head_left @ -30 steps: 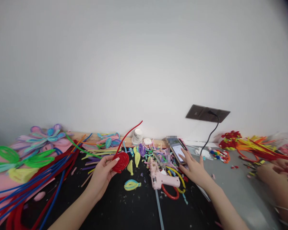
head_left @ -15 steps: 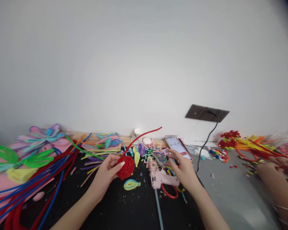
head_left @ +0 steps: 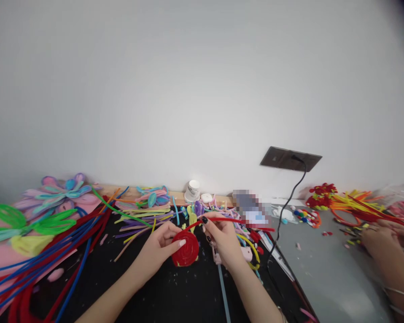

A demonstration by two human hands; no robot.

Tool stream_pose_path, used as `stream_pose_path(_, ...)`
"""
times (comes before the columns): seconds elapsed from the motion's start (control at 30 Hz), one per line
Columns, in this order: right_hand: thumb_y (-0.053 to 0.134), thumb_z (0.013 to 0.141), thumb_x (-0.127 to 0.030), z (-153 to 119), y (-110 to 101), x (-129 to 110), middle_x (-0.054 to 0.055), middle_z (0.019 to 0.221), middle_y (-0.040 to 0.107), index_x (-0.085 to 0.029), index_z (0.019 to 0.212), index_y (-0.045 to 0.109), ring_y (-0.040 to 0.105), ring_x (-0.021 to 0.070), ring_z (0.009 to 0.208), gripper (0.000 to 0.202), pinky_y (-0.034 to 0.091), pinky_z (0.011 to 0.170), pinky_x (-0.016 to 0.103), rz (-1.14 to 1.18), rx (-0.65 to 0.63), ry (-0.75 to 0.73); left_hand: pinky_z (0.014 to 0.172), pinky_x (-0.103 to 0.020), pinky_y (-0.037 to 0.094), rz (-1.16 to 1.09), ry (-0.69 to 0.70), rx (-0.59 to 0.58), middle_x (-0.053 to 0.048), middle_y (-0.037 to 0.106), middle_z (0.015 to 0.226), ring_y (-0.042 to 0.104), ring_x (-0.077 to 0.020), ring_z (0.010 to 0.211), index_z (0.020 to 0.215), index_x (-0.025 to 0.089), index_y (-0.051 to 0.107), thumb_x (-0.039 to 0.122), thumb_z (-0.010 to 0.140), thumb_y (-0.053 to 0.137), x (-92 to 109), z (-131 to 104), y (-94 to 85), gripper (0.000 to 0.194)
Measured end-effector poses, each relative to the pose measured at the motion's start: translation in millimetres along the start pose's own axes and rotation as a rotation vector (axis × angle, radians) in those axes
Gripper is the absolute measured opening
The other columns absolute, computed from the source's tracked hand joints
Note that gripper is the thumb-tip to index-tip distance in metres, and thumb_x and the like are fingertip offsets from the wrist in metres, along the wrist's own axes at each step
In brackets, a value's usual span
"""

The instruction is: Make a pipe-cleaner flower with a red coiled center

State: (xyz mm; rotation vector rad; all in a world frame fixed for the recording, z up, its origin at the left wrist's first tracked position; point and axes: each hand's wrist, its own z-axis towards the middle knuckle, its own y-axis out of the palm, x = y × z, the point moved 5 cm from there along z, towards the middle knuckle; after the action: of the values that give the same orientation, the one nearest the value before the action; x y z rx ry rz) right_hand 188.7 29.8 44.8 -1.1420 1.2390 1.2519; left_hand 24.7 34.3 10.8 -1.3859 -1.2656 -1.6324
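Between the thumb and fingers of my left hand point(head_left: 160, 251) is a flat red coil point(head_left: 186, 249) of fuzzy stem, held over the black mat point(head_left: 175, 296). A loose red tail point(head_left: 242, 220) runs from the top of the coil to the right. My right hand point(head_left: 224, 235) pinches this tail a short way from the coil, and the rest of it sticks out past the fingers. Below and behind my right hand lies a pink glue gun point(head_left: 246, 254), partly covered, with a grey-blue strip point(head_left: 224, 291) running from it toward me.
Red and blue stems point(head_left: 54, 251) and fuzzy flowers point(head_left: 65, 194) lie at the left. A white cup point(head_left: 192, 190) stands by the wall. A black cable point(head_left: 287, 202) hangs from a wall socket point(head_left: 289, 159). At the far right, another person's hands point(head_left: 380, 237) hold stems.
My right hand has moved left from above the glue gun and taken hold of the red tail. My left hand and the coil have shifted slightly right and down. The tail now lies lower.
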Motion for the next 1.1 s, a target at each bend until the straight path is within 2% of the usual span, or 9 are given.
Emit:
stream_pose_path(0.23, 0.059, 0.079, -0.042, -3.3, -4.1, 7.8, -0.004, 0.059, 0.048, -0.021, 0.081, 0.061, 0.035, 0.0105, 0.047, 0.021, 0.024, 0.044, 0.022, -0.107, 0.014, -0.048, 0.067, -0.027, 0.049, 0.041, 0.008, 0.008, -0.007, 0.074, 0.081, 0.067, -0.0176, 0.070, 0.079, 0.019, 0.058, 0.025, 0.071, 0.072, -4.5, 1.7, -4.5, 0.017)
stream_pose_path(0.43, 0.059, 0.081, -0.041, -4.4, -3.4, 8.3, -0.003, 0.058, 0.048, -0.019, 0.080, 0.061, 0.037, 0.0102, 0.048, 0.021, 0.025, 0.043, 0.022, -0.147, 0.008, -0.077, 0.067, -0.028, 0.051, -0.005, -0.010, 0.021, -0.005, 0.075, 0.082, 0.068, -0.0191, 0.071, 0.093, 0.020, 0.058, 0.028, 0.069, 0.073, -5.8, 3.1, -5.3, 0.030)
stream_pose_path(0.6, 0.056, 0.083, -0.038, -4.3, -4.8, 3.7, -0.002, 0.063, 0.055, -0.019, 0.086, 0.064, 0.039, 0.0094, 0.049, 0.020, 0.028, 0.044, 0.021, -0.131, -0.015, -0.094, 0.072, -0.029, 0.051, 0.043, 0.020, 0.001, -0.004, 0.075, 0.086, 0.068, -0.0191, 0.077, 0.090, 0.020, 0.063, 0.029, 0.071, 0.071, -5.7, 5.3, -7.1, 0.023)
stream_pose_path(0.7, 0.055, 0.082, -0.033, -4.7, -7.4, -0.1, -0.002, 0.066, 0.058, -0.020, 0.089, 0.064, 0.043, 0.0098, 0.050, 0.017, 0.032, 0.045, 0.021, -0.160, -0.026, -0.084, 0.072, -0.030, 0.051, 0.054, 0.019, 0.016, -0.004, 0.075, 0.086, 0.068, -0.0198, 0.078, 0.089, 0.020, 0.064, 0.030, 0.071, 0.071, -4.7, 5.3, -8.4, 0.021)
stream_pose_path(0.8, 0.054, 0.080, -0.024, -4.9, -12.2, -4.3, -0.001, 0.074, 0.061, -0.021, 0.093, 0.063, 0.053, 0.0126, 0.060, 0.016, 0.041, 0.054, 0.023, -0.251, -0.035, -0.094, 0.071, -0.029, 0.051, 0.047, 0.009, 0.072, -0.005, 0.075, 0.085, 0.067, -0.0199, 0.078, 0.086, 0.020, 0.065, 0.032, 0.069, 0.072, -1.1, 3.7, -9.5, 0.022)
stream_pose_path(0.97, 0.051, 0.077, -0.017, -6.9, -33.5, -12.7, 0.004, 0.090, 0.067, -0.020, 0.099, 0.061, 0.062, 0.0180, 0.079, 0.025, 0.049, 0.068, 0.029, -0.540, -0.077, -0.106, 0.067, -0.026, 0.052, 0.011, -0.004, 0.250, -0.003, 0.074, 0.081, 0.068, -0.0198, 0.078, 0.086, 0.020, 0.065, 0.035, 0.065, 0.076, 3.4, 1.3, -16.8, 0.028)
stream_pose_path(1.03, 0.049, 0.079, -0.019, -9.9, -50.6, -19.6, 0.005, 0.095, 0.068, -0.020, 0.099, 0.062, 0.063, 0.0201, 0.089, 0.024, 0.050, 0.075, 0.032, -0.708, -0.079, -0.138, 0.066, -0.026, 0.052, -0.027, -0.005, 0.301, -0.004, 0.074, 0.084, 0.068, -0.0205, 0.079, 0.088, 0.020, 0.065, 0.036, 0.063, 0.077, 3.0, 1.7, -20.6, 0.032)
stream_pose_path(1.1, 0.047, 0.080, -0.021, -13.6, -75.1, -28.4, 0.007, 0.101, 0.068, -0.019, 0.099, 0.062, 0.063, 0.0219, 0.096, 0.024, 0.048, 0.083, 0.035, -0.874, 0.001, -0.168, 0.066, -0.026, 0.053, -0.069, -0.013, 0.337, -0.004, 0.074, 0.086, 0.068, -0.0201, 0.079, 0.091, 0.020, 0.064, 0.037, 0.063, 0.077, 1.9, 2.0, -24.0, 0.035)
